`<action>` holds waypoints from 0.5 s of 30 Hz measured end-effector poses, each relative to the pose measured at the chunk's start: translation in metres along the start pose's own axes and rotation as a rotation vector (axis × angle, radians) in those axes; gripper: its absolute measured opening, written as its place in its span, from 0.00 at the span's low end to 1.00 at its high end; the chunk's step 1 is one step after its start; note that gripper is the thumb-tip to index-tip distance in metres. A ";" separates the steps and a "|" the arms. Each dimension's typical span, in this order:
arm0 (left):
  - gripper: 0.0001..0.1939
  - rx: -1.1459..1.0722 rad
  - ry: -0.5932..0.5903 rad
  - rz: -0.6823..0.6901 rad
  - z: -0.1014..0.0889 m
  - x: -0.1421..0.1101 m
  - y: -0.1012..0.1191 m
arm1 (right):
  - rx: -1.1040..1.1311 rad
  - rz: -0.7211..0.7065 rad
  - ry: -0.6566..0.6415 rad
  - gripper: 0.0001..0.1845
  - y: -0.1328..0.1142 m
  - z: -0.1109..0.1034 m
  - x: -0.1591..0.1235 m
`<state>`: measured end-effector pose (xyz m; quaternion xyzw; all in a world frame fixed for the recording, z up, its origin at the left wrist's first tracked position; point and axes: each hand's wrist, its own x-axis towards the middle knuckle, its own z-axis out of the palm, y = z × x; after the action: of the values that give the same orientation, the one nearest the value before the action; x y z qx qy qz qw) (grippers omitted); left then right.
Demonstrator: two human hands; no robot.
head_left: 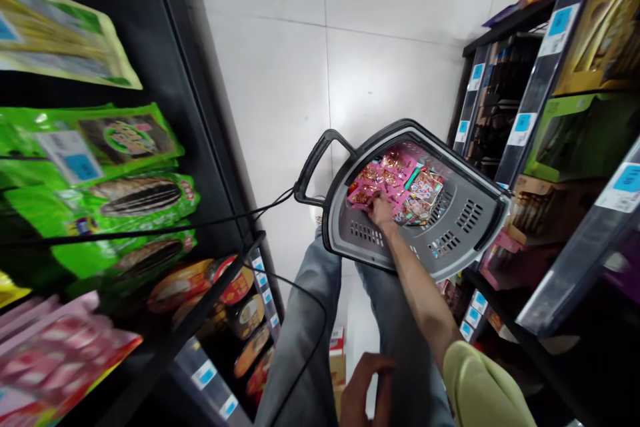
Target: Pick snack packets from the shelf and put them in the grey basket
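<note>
A grey shopping basket with a black rim is in front of my legs, its black handle sticking out to the left. Inside it lie a pink snack packet and a packet with a green and white print. My right hand reaches down into the basket, its fingers closed at the lower edge of the pink packet. Low in the view, my left hand is in front of my legs, slightly blurred. Its fingers are bent and apart, with nothing seen between them.
Black shelves flank me. On the left hang green seed bags and a pink candy bag, with round tubs below. Boxed goods with price tags line the right. A thin black cord crosses the left side. Pale tiles lie ahead.
</note>
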<state>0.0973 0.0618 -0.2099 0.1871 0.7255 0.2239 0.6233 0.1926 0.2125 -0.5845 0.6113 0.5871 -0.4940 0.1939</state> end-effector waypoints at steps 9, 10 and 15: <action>0.14 -0.019 0.134 -0.056 -0.005 0.005 0.011 | 0.011 -0.055 -0.027 0.08 -0.019 -0.045 -0.033; 0.12 -0.019 0.175 -0.060 -0.005 0.006 0.009 | 0.060 -0.098 -0.003 0.09 -0.018 -0.058 -0.046; 0.23 -0.125 0.278 -0.074 0.000 0.011 -0.002 | 0.458 -0.229 -0.093 0.15 -0.024 -0.125 -0.140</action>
<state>0.0953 0.0659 -0.2197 0.0883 0.7957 0.2691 0.5354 0.2428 0.2468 -0.4051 0.5455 0.5158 -0.6603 0.0201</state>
